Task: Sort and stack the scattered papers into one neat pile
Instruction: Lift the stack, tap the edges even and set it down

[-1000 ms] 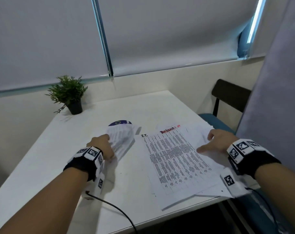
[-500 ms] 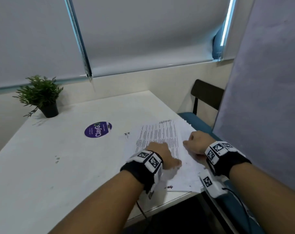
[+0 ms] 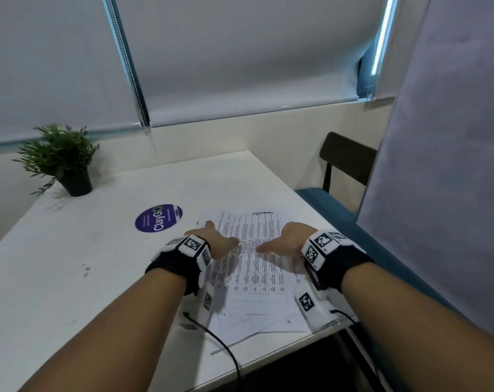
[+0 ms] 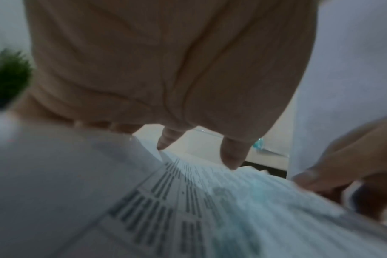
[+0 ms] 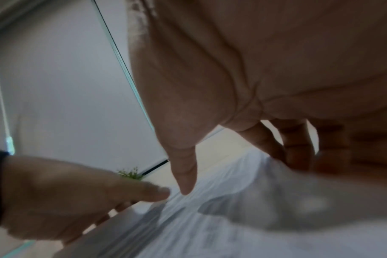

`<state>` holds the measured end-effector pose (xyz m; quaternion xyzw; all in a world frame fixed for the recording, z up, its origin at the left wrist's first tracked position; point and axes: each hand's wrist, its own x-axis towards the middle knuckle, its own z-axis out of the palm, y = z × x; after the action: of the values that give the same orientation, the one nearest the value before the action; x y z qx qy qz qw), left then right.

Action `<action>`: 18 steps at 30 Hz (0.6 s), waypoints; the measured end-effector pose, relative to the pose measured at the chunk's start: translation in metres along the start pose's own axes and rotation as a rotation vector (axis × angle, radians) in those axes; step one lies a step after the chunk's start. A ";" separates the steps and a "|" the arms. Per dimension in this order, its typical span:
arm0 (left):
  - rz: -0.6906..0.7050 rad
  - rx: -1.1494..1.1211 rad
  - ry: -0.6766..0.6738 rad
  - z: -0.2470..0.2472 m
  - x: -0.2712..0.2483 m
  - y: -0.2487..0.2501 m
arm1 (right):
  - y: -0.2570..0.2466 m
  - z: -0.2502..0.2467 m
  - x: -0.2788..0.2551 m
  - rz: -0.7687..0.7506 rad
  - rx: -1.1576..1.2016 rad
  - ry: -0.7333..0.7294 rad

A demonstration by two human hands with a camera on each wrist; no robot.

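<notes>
A pile of printed papers (image 3: 254, 278) lies on the white table (image 3: 99, 264) near its front right corner, top sheet covered in small text columns. Lower sheets stick out askew at the near edge. My left hand (image 3: 221, 233) stands at the pile's left side, fingers straight down against the sheet edges (image 4: 164, 144) and thumb (image 4: 232, 157) over the top sheet. My right hand (image 3: 279, 237) mirrors it at the right side; its thumb (image 5: 185, 176) reaches over the paper and its fingers (image 5: 298, 150) touch the right edge. Neither hand grips a sheet.
A small potted plant (image 3: 62, 159) stands at the back left. A round purple sticker (image 3: 158, 217) lies left of the pile. A dark chair (image 3: 347, 162) with a blue seat and a grey curtain (image 3: 452, 165) are close on the right. A black cable (image 3: 220, 343) trails off the front edge.
The left hand carried a loose sheet from the left onto the pile. Both hands, curled on top half a second ago, now stand spread at the pile's two sides.
</notes>
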<state>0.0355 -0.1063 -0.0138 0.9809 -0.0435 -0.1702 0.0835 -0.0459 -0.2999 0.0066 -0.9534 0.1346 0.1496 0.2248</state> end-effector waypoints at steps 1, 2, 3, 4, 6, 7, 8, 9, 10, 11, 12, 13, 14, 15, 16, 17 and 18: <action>0.001 -0.020 -0.013 -0.001 0.000 -0.001 | -0.010 0.004 0.002 -0.013 -0.019 0.001; 0.002 -0.037 -0.012 -0.002 0.000 -0.005 | -0.018 0.007 0.004 -0.024 -0.039 0.006; -0.017 -0.046 -0.014 -0.002 -0.001 -0.012 | -0.023 0.009 0.007 -0.030 -0.048 0.014; -0.030 -0.053 -0.004 -0.003 0.000 -0.021 | -0.027 0.011 0.009 -0.029 -0.045 0.025; -0.085 -0.068 0.012 -0.005 0.001 -0.042 | -0.029 0.012 0.015 -0.011 -0.033 0.061; -0.113 -0.079 0.018 -0.007 0.001 -0.051 | -0.030 0.011 0.017 0.007 -0.040 0.094; -0.126 -0.089 0.029 -0.010 0.001 -0.058 | -0.032 0.010 0.017 0.019 -0.054 0.124; -0.134 -0.100 0.032 -0.014 -0.002 -0.062 | -0.035 0.009 0.018 0.020 -0.065 0.132; -0.129 -0.125 0.036 -0.017 -0.003 -0.062 | -0.040 0.009 0.018 0.011 -0.067 0.117; -0.118 -0.154 0.034 -0.019 -0.003 -0.061 | -0.046 0.008 0.018 -0.004 -0.060 0.082; -0.105 -0.182 0.029 -0.020 -0.002 -0.060 | -0.054 0.008 0.018 -0.025 -0.052 0.038; -0.088 -0.204 0.022 -0.020 0.000 -0.059 | -0.062 0.009 0.018 -0.046 -0.046 -0.010; -0.088 -0.217 0.019 -0.020 0.002 -0.060 | -0.069 0.010 0.019 -0.067 -0.047 -0.042; -0.100 -0.243 0.017 -0.021 0.003 -0.063 | -0.075 0.011 0.019 -0.085 -0.055 -0.055; -0.120 -0.264 0.012 -0.020 0.008 -0.071 | -0.079 0.014 0.020 -0.100 -0.060 -0.049; -0.136 -0.295 0.004 -0.023 0.007 -0.076 | -0.083 0.016 0.021 -0.111 -0.058 -0.031; -0.155 -0.315 -0.005 -0.024 0.009 -0.082 | -0.086 0.019 0.022 -0.125 -0.053 -0.007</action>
<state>0.0572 -0.0227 -0.0088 0.9556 0.0593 -0.1835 0.2228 -0.0025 -0.2208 0.0160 -0.9650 0.0699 0.1419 0.2089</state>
